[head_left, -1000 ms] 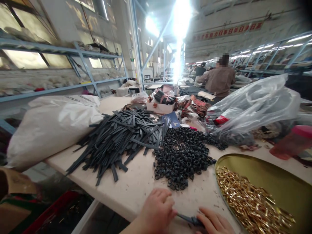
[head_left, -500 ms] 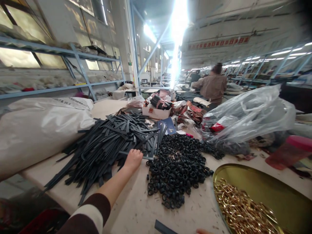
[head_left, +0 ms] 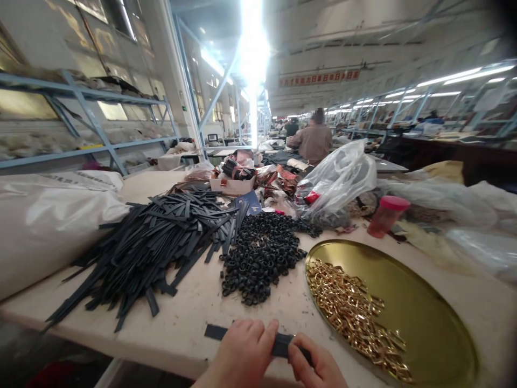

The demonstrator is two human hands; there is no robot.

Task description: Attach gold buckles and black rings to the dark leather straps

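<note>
Near the table's front edge, my left hand (head_left: 246,350) is closed round a dark strip (head_left: 215,332), whose free end sticks out to the left. My right hand (head_left: 315,360) pinches the same strip further right, close beside the left one. Beyond them lies a heap of small black loops (head_left: 262,253). To its left spreads a large pile of dark strips (head_left: 161,237). Gold-coloured metal pieces (head_left: 351,307) lie in the left part of an oval gold tray (head_left: 420,307), right of my hands.
A red jar with a pink lid (head_left: 386,215) stands behind the tray. Clear plastic bags (head_left: 343,178) and a white box (head_left: 232,186) are at the back. A big white sack (head_left: 56,226) lies at the left. A person (head_left: 313,139) is further off.
My left hand has come back from the strip pile to the front edge and now grips a strip. My right hand has come further into view, and the view has turned right.
</note>
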